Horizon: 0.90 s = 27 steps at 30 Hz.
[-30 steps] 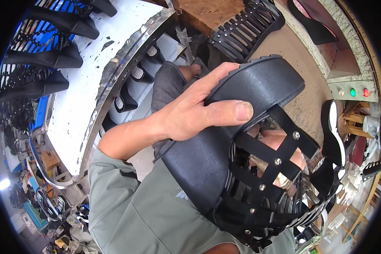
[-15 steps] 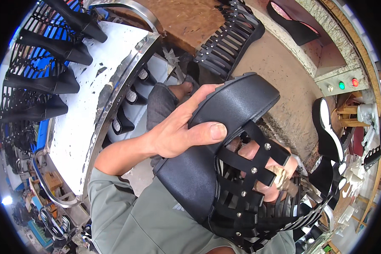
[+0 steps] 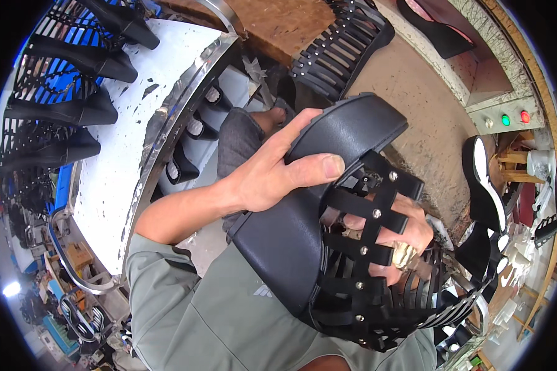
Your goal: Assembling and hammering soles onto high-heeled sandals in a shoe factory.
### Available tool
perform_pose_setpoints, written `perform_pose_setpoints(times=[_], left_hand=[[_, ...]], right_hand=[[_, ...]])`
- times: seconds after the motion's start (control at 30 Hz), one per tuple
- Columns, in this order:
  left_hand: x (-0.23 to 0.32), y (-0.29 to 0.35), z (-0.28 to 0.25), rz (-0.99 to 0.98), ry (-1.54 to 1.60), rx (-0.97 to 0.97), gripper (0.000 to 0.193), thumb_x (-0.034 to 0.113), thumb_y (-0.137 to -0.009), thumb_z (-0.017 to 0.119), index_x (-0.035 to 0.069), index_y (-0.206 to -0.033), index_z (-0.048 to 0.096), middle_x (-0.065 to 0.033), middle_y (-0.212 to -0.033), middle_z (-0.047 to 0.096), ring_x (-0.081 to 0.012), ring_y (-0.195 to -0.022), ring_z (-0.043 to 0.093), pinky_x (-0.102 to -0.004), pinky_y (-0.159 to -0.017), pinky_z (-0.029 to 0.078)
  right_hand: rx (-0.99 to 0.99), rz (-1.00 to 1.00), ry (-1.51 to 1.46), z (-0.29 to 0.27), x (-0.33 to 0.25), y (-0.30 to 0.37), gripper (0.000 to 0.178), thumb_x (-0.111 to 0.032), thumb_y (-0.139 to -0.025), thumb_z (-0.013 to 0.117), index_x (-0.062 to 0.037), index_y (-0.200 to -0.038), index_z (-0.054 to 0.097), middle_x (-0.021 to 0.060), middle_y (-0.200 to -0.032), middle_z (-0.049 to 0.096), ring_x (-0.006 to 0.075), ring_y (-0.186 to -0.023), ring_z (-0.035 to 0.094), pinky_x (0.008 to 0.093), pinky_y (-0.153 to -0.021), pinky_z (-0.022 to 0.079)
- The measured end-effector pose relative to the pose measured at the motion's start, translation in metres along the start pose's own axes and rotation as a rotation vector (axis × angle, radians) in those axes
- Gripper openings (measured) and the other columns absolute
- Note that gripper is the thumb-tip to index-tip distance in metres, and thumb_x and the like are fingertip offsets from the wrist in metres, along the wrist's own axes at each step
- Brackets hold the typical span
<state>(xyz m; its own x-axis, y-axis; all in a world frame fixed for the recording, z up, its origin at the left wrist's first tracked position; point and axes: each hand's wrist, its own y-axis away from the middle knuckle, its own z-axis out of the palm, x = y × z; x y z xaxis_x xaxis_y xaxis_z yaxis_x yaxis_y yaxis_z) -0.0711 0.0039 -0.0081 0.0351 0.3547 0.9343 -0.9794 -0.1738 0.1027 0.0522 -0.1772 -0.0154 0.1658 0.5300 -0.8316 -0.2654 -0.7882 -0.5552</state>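
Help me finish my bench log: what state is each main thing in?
Black strappy shoe: tilted, held
Left hand: closed on that shoe
Right hand: partly hidden behind straps; grip unclear
White tabletop: scuffed, dark-marked
Green control: unclear whether lit
Red control: unclear whether lit

Black wedge sandal (image 3: 284, 238), held tilted, straps (image 3: 346, 203) rightward (silver studs (image 3: 364, 250) along them)

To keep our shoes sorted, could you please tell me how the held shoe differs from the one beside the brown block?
The held shoe is gripped by the left hand; the other shoe lies untouched. The held shoe shows a broad, smooth wedge; the other shoe shows mostly straps. Both are black with straps and studs.
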Motion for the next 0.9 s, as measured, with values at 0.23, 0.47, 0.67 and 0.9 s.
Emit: perform_pose_setpoints(times=[0.23,0.47,0.67,0.9], left_hand=[[-0.012,-0.005,-0.013,0.0,0.059,-0.04,0.062,0.035,-0.088,0.061,0.0,-0.134,0.037,-0.0082,-0.118,0.054,-0.0138,-0.11,0.048,-0.0302,-0.098,0.038],[-0.108,0.07,-0.063,-0.415,-0.751,-0.005,0.09,0.056,-0.081,0.064,-0.004,-0.14,0.031,-0.0218,-0.139,0.039,-0.0315,-0.13,0.039,-0.0403,-0.107,0.031],[-0.073,0.083,-0.019,0.074,-1.258,0.046,0.092,0.036,-0.065,0.082,-0.004,-0.134,0.036,-0.0236,-0.126,0.048,-0.0412,-0.115,0.049,-0.0445,-0.098,0.04],[-0.02,0.034,-0.008,0.165,-1.033,-0.028,0.069,0.037,-0.058,0.08,0.0,-0.108,0.051,-0.0132,-0.095,0.058,-0.0327,-0.088,0.061,-0.0406,-0.07,0.049]], right_hand=[[0.219,-0.283,0.151,0.019,0.034,0.004,0.03,-0.019,-0.078,0.07,0.003,-0.094,0.059,0.021,-0.084,0.065,0.0252,-0.068,0.065,0.0325,-0.058,0.052],[-0.096,0.876,-0.274,-0.03,0.052,0.062,0.048,-0.037,-0.084,0.063,0.0042,-0.108,0.057,0.0138,-0.101,0.064,0.0176,-0.082,0.064,0.0296,-0.077,0.052],[-0.04,0.797,-0.398,-0.029,0.058,0.07,0.048,-0.037,-0.086,0.06,0.0038,-0.11,0.056,0.0142,-0.103,0.063,0.0186,-0.085,0.063,0.0307,-0.078,0.052],[-0.085,0.634,-0.568,-0.028,0.077,0.038,0.047,-0.036,-0.087,0.057,0.0033,-0.113,0.055,0.0147,-0.106,0.062,0.0198,-0.088,0.062,0.032,-0.08,0.051]])
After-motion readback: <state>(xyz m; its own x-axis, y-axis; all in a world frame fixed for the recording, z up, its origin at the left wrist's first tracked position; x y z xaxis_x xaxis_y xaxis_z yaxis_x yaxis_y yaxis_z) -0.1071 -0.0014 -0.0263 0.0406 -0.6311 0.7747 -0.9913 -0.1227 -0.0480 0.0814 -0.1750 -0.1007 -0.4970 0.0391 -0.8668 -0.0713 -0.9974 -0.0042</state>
